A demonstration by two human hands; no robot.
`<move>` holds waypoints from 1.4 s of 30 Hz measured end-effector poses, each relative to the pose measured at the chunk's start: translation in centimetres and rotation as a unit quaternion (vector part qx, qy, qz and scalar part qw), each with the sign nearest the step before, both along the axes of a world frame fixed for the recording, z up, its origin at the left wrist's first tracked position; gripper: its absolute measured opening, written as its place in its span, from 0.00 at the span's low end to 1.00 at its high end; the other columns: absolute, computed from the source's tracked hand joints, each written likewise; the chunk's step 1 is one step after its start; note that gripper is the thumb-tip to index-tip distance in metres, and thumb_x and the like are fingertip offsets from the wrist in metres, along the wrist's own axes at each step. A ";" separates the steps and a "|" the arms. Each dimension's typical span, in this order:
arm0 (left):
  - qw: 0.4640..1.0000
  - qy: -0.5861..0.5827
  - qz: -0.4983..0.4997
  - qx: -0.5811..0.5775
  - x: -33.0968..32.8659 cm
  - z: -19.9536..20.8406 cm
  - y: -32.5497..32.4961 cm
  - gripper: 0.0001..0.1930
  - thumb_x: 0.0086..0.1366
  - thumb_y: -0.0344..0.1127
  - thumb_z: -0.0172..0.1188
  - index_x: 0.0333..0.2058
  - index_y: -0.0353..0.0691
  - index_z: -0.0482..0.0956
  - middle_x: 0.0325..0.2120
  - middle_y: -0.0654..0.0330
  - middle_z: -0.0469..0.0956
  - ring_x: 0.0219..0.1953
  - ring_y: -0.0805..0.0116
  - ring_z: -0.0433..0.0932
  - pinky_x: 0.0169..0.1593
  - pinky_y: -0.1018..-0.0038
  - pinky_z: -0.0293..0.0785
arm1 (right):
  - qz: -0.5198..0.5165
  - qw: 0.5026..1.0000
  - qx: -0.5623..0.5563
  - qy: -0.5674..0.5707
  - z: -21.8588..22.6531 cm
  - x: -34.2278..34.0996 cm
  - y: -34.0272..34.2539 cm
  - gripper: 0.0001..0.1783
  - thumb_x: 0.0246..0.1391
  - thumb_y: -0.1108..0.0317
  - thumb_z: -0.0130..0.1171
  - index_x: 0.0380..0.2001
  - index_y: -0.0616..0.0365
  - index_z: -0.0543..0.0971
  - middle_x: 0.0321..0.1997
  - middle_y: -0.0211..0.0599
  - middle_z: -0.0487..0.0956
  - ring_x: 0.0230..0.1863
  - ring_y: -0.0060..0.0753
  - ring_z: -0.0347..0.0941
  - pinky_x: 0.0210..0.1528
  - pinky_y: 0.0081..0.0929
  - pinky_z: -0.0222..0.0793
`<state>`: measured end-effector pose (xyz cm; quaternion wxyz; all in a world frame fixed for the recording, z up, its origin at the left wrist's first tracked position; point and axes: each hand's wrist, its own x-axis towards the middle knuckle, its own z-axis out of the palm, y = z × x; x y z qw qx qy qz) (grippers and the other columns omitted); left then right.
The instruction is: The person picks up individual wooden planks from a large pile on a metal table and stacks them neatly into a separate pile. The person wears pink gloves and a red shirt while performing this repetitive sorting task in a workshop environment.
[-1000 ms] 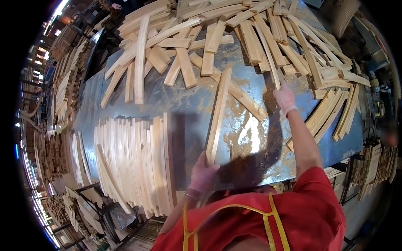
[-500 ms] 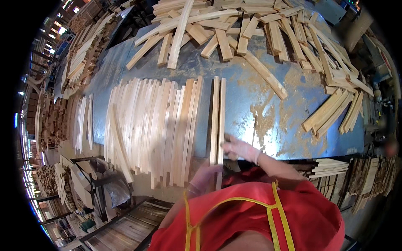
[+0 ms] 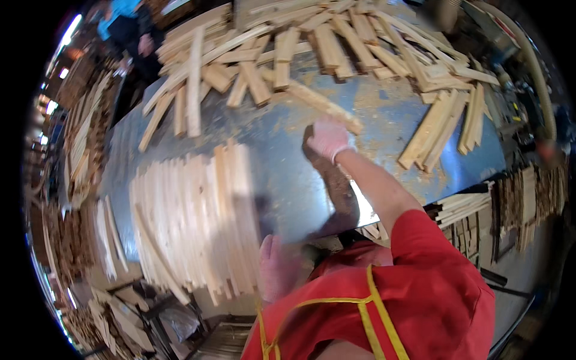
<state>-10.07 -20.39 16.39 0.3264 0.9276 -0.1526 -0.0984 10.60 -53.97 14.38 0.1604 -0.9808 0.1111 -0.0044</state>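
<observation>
While the right hand point(image 3: 327, 138) closes its gloved fingers on the near end of a slat point(image 3: 324, 107) that runs off toward 11 o'clock on the table point(image 3: 288, 168), grip firmly before dragging. Left hand point(image 3: 275, 267) rests at the stack's point(image 3: 192, 216) 4 o'clock edge, fingers blurred, cannot tell their spread; best lay the slat flush alongside.

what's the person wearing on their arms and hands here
Both hands are gloved: the right hand in a pale pinkish-white glove with a snug cuff at the wrist, the left hand in a similar pinkish glove, blurred. The right forearm is bare up to a short red sleeve. A red top with yellow straps covers the chest.
</observation>
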 end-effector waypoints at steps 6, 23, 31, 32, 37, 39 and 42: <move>0.997 -0.026 -0.058 0.053 3.5 -3.4 -7.4 0.43 0.55 0.42 0.76 0.68 0.37 0.71 0.68 0.38 0.70 0.68 0.38 0.71 0.70 0.53 0.70 | 0.006 0.989 0.076 0.128 -0.3 -3.1 -9.3 0.25 0.51 0.59 0.67 0.50 0.61 0.82 0.45 0.59 0.84 0.52 0.61 0.83 0.61 0.53 0.75; 0.801 0.414 0.202 -0.382 10.8 -7.5 -9.0 0.37 0.58 0.40 0.76 0.65 0.40 0.72 0.52 0.51 0.80 0.47 0.54 0.84 0.50 0.60 0.84 | -0.441 0.625 0.576 -0.288 -8.4 -23.2 -35.1 0.22 0.65 0.61 0.60 0.58 0.62 0.79 0.51 0.40 0.82 0.56 0.36 0.80 0.57 0.38 0.79; 0.675 0.416 0.145 -0.592 5.4 -1.6 -3.2 0.39 0.63 0.35 0.69 0.71 0.38 0.66 0.54 0.53 0.80 0.46 0.60 0.85 0.52 0.64 0.86 | -0.204 0.541 0.809 -0.108 -7.0 -23.4 -7.1 0.32 0.50 0.79 0.58 0.62 0.62 0.72 0.54 0.42 0.81 0.53 0.43 0.80 0.64 0.38 0.77; 0.688 0.394 0.145 -0.591 4.4 -1.3 -1.8 0.40 0.63 0.34 0.68 0.72 0.39 0.65 0.55 0.53 0.80 0.45 0.59 0.86 0.51 0.62 0.86 | -0.206 0.575 0.788 -0.070 -6.0 -22.7 -3.6 0.31 0.52 0.77 0.59 0.62 0.63 0.72 0.53 0.43 0.81 0.51 0.44 0.80 0.61 0.37 0.77; 0.760 0.271 0.240 -0.541 -0.8 1.8 5.9 0.43 0.62 0.29 0.66 0.76 0.43 0.61 0.55 0.57 0.78 0.46 0.65 0.84 0.51 0.66 0.84 | 0.033 0.868 0.444 0.221 -3.1 -15.8 11.2 0.29 0.62 0.61 0.64 0.62 0.66 0.73 0.44 0.48 0.84 0.46 0.41 0.82 0.54 0.36 0.78; 0.800 0.200 0.260 -0.502 -1.8 1.5 8.7 0.44 0.62 0.27 0.66 0.76 0.43 0.60 0.56 0.57 0.77 0.47 0.66 0.83 0.52 0.66 0.84 | 0.139 0.901 0.331 0.244 -3.4 -13.3 16.6 0.41 0.60 0.42 0.63 0.61 0.69 0.75 0.50 0.60 0.85 0.53 0.54 0.83 0.59 0.41 0.75; 0.790 0.077 0.331 -0.510 -2.9 0.1 11.0 0.44 0.64 0.25 0.66 0.78 0.41 0.59 0.52 0.60 0.78 0.44 0.72 0.78 0.49 0.75 0.80 | 0.221 0.880 0.273 0.321 -2.9 -10.3 21.4 0.43 0.60 0.38 0.64 0.62 0.67 0.77 0.48 0.58 0.86 0.52 0.57 0.83 0.60 0.46 0.74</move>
